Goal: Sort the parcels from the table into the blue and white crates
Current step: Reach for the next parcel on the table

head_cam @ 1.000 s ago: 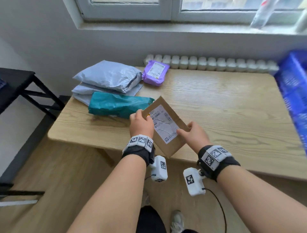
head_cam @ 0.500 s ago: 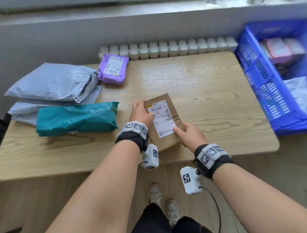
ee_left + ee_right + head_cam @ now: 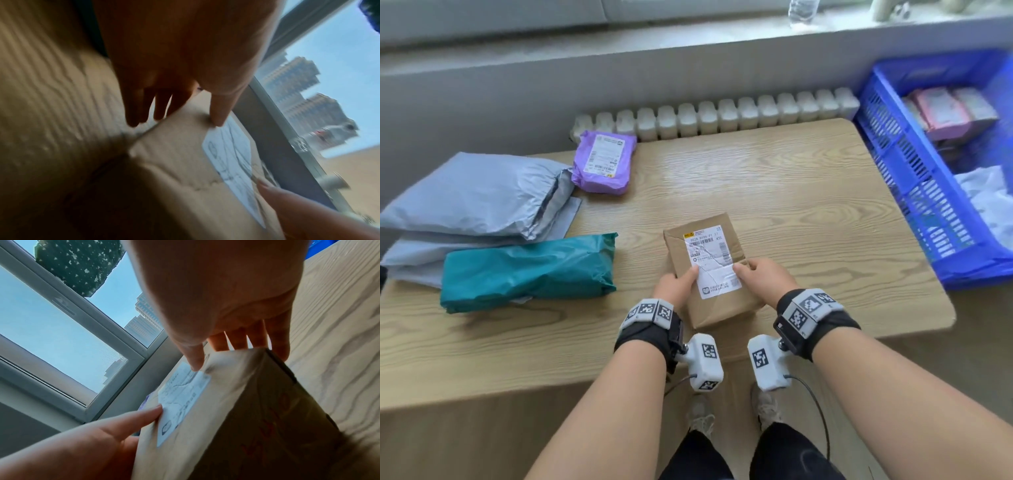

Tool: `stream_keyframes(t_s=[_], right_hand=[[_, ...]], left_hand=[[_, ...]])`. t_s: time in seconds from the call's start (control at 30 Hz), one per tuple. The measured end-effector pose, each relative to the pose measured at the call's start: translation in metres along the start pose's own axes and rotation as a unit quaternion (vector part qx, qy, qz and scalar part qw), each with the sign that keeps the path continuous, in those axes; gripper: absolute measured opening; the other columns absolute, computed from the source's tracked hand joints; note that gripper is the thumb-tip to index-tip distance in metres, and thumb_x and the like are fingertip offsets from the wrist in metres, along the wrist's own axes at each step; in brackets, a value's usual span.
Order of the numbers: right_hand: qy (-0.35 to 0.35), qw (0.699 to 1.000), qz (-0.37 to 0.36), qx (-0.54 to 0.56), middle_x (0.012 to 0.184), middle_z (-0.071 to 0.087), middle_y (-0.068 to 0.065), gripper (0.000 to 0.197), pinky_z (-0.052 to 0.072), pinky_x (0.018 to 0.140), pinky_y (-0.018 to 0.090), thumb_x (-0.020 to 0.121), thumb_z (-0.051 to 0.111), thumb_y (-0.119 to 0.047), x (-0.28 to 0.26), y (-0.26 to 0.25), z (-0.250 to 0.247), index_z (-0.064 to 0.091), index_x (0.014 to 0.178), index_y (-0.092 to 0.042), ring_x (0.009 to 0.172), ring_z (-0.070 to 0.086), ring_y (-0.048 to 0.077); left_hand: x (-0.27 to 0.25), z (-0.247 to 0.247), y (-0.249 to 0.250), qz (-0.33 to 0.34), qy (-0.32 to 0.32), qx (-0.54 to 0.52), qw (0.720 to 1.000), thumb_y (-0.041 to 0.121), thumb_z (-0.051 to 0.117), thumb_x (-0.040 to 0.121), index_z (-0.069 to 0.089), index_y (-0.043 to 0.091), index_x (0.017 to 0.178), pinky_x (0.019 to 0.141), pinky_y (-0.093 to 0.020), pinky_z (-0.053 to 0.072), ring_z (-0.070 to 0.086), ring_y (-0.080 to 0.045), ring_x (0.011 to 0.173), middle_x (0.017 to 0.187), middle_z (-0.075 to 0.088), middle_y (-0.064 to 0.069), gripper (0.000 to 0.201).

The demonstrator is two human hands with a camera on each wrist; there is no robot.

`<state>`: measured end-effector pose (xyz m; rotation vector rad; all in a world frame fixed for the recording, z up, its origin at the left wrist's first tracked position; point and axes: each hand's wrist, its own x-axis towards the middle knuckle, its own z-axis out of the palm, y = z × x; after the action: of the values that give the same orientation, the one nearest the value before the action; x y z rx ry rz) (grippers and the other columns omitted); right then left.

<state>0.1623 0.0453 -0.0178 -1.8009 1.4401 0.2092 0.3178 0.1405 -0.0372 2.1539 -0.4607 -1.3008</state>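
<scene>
Brown cardboard parcel point(image 3: 709, 270) with white label, near table edge; teal point(image 3: 527, 270), grey point(image 3: 472, 195), purple point(image 3: 604, 161) parcels left; blue crate point(image 3: 928, 192) right.

bare forearms; each wrist wears a black strap point(image 3: 645, 337) topped with white fiducial-marker tiles point(image 3: 812, 305), a white tagged camera pod point(image 3: 705, 362) beneath (thin black cable trailing); dark trousers, pale sneakers point(image 3: 700, 416).

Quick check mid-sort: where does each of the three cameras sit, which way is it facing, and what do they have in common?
Head: above the table, looking forward and down; shows both forearms, left hand, right hand, legs.
Left wrist: beside the brown parcel, looking along the left hand toward the window.
Right wrist: looking along the right hand over the same parcel, window behind.
Shared: all three show the parcel's white label and both hands.
</scene>
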Motion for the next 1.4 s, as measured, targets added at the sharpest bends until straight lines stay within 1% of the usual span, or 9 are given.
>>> stream_keyframes(t_s=[0.1, 0.27, 0.53, 0.67, 0.8, 1.03, 1.13, 1.27, 1.4], right_hand=[[-0.028, 0.999, -0.021, -0.012, 0.119, 0.067, 0.006, 0.041, 0.049, 0.088, 0.035, 0.099, 0.047, -0.044, 0.004, 0.003, -0.001, 0.063, 0.121, -0.014, 0.107, 0.061, 0.025], [-0.032, 0.997, -0.068, -0.003, 0.11, 0.068, 0.004, 0.024, 0.046, 0.079, 0.033, 0.098, 0.05, -0.038, 0.002, 0.003, -0.026, 0.061, 0.103, -0.017, 0.098, 0.061, 0.023], [0.049, 0.977, -0.167, 0.125, 0.107, 0.07, 0.0, 0.032, 0.053, 0.091, 0.04, 0.09, 0.062, -0.04, -0.021, -0.038, -0.106, 0.067, 0.111, -0.017, 0.097, 0.066, 0.017], [0.09, 0.953, -0.217, 0.19, 0.105, 0.071, -0.003, 0.04, 0.056, 0.087, 0.035, 0.091, 0.062, -0.044, -0.046, -0.063, -0.143, 0.065, 0.12, -0.017, 0.093, 0.068, 0.011], [0.134, 0.931, -0.257, 0.224, 0.107, 0.07, -0.005, 0.047, 0.057, 0.088, 0.037, 0.094, 0.057, -0.051, -0.077, -0.075, -0.172, 0.062, 0.125, -0.017, 0.097, 0.067, 0.011], [0.182, 0.89, -0.315, 0.277, 0.103, 0.073, -0.005, 0.04, 0.057, 0.089, 0.039, 0.091, 0.06, -0.051, -0.121, -0.083, -0.2, 0.068, 0.115, -0.019, 0.097, 0.068, 0.012], [0.182, 0.87, -0.34, 0.306, 0.098, 0.075, -0.005, 0.031, 0.058, 0.086, 0.036, 0.09, 0.066, -0.041, -0.138, -0.086, -0.205, 0.069, 0.113, -0.021, 0.095, 0.07, 0.013], [0.184, 0.855, -0.372, 0.311, 0.1, 0.073, -0.005, 0.026, 0.058, 0.083, 0.033, 0.09, 0.068, -0.031, -0.153, -0.088, -0.208, 0.068, 0.115, -0.026, 0.096, 0.069, 0.012], [0.189, 0.832, -0.405, 0.328, 0.106, 0.072, -0.008, 0.029, 0.058, 0.081, 0.029, 0.088, 0.069, -0.019, -0.16, -0.09, -0.207, 0.066, 0.116, -0.025, 0.101, 0.068, 0.011]], left_hand=[[-0.003, 0.006, -0.005, -0.026, -0.006, -0.043, 0.999, 0.048, 0.058, 0.093, 0.062, 0.004, 0.121, 0.091, -0.036, 0.054, 0.067, -0.022, 0.097, 0.11, 0.069, -0.007, 0.053], [-0.019, 0.013, 0.014, 0.0, 0.012, -0.08, 0.997, 0.043, 0.059, 0.095, 0.061, 0.008, 0.112, 0.096, -0.041, 0.053, 0.067, -0.024, 0.101, 0.111, 0.069, -0.007, 0.039], [-0.065, -0.016, 0.086, 0.144, 0.085, -0.127, 0.978, 0.04, 0.061, 0.095, 0.065, 0.018, 0.104, 0.093, -0.038, 0.055, 0.068, -0.02, 0.095, 0.105, 0.072, -0.005, 0.024], [-0.095, -0.041, 0.13, 0.221, 0.095, -0.152, 0.959, 0.039, 0.061, 0.095, 0.066, 0.016, 0.107, 0.082, -0.028, 0.056, 0.068, -0.009, 0.086, 0.093, 0.071, 0.006, 0.026], [-0.127, -0.058, 0.161, 0.268, 0.102, -0.166, 0.943, 0.05, 0.064, 0.09, 0.068, 0.015, 0.114, 0.089, -0.033, 0.055, 0.069, -0.012, 0.095, 0.101, 0.074, 0.004, 0.042], [-0.183, -0.077, 0.186, 0.364, 0.086, -0.184, 0.909, 0.04, 0.063, 0.093, 0.071, 0.015, 0.103, 0.054, -0.012, 0.049, 0.069, 0.002, 0.07, 0.088, 0.075, 0.006, 0.028], [-0.198, -0.085, 0.188, 0.391, 0.072, -0.198, 0.896, 0.034, 0.066, 0.092, 0.071, 0.016, 0.108, 0.062, -0.014, 0.053, 0.072, -0.006, 0.082, 0.095, 0.077, 0.001, 0.025], [-0.209, -0.095, 0.187, 0.427, 0.05, -0.216, 0.877, 0.025, 0.072, 0.086, 0.069, 0.017, 0.119, 0.086, -0.033, 0.055, 0.073, -0.018, 0.096, 0.102, 0.076, -0.002, 0.033], [-0.215, -0.101, 0.183, 0.457, 0.033, -0.23, 0.859, 0.009, 0.074, 0.083, 0.066, 0.015, 0.125, 0.087, -0.03, 0.055, 0.071, -0.021, 0.103, 0.107, 0.075, -0.007, 0.043]])
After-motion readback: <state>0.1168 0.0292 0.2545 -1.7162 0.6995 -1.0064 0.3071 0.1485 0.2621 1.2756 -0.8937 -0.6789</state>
